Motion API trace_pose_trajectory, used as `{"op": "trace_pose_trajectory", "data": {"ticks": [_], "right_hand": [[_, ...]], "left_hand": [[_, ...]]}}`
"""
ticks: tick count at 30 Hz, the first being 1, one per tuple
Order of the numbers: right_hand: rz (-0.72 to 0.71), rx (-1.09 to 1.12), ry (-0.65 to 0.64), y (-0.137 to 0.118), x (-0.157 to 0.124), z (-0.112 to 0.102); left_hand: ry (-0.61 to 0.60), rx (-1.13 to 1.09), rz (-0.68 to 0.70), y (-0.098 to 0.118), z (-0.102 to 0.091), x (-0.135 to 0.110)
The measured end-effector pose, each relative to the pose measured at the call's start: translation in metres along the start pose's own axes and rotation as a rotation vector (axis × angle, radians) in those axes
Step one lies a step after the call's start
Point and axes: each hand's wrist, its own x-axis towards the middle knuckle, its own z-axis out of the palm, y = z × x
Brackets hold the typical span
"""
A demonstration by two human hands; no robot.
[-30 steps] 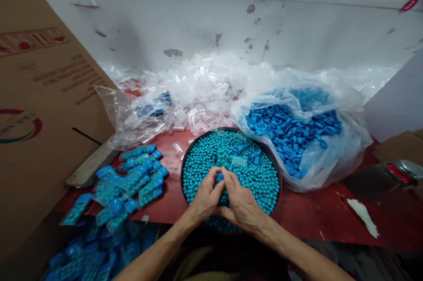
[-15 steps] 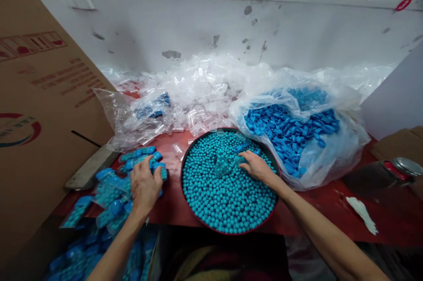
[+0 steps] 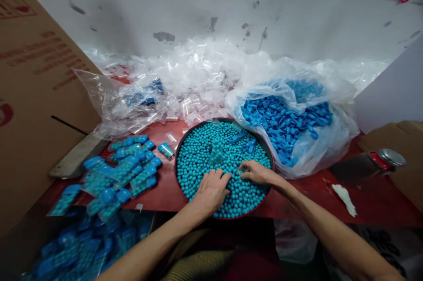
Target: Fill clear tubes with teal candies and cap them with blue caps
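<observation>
- Your left hand [image 3: 213, 188] is palm down over the near part of the round tray [image 3: 265, 145], fingers loosely bent against the turquoise beads [image 3: 231, 153]; I cannot tell whether they grip any.
- Your right hand [image 3: 256, 171] is over the tray's right part, thumb and fingers nearly together; I cannot tell what they hold.
- The beads fill the tray.
- Bead-filled tubes [image 3: 122, 171] lie left of the tray on the tabletop [image 3: 165, 193].

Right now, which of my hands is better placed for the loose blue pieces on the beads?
Probably your right hand: it's nearer the loose blue pieces, while your left hand, also at the beads, is farther away.
</observation>
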Motion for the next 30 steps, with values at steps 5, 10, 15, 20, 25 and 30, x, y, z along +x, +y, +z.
{"op": "trace_pose_trajectory", "data": {"ticks": [5,10,15,20,25,30], "right_hand": [[0.063,0.219,-0.257,-0.001,0.005,0.004],[0.095,0.702,-0.444,-0.007,0.005,0.003],[-0.029,0.584,-0.355,-0.015,0.001,0.012],[-0.100,0.413,-0.284,-0.022,-0.002,0.011],[-0.237,-0.083,0.017,-0.019,0.005,-0.009],[-0.239,-0.587,0.457,-0.027,0.035,-0.033]], "left_hand": [[-0.015,-0.114,0.031,-0.011,0.004,0.004],[0.107,-0.419,0.021,-0.016,0.005,0.010],[0.174,-0.603,-0.012,-0.012,0.002,0.012],[0.175,-0.892,-0.157,-0.019,0.005,0.016],[0.012,-1.379,-0.339,-0.030,0.008,0.018],[0.013,-1.596,-0.383,-0.031,0.004,0.016]]}}
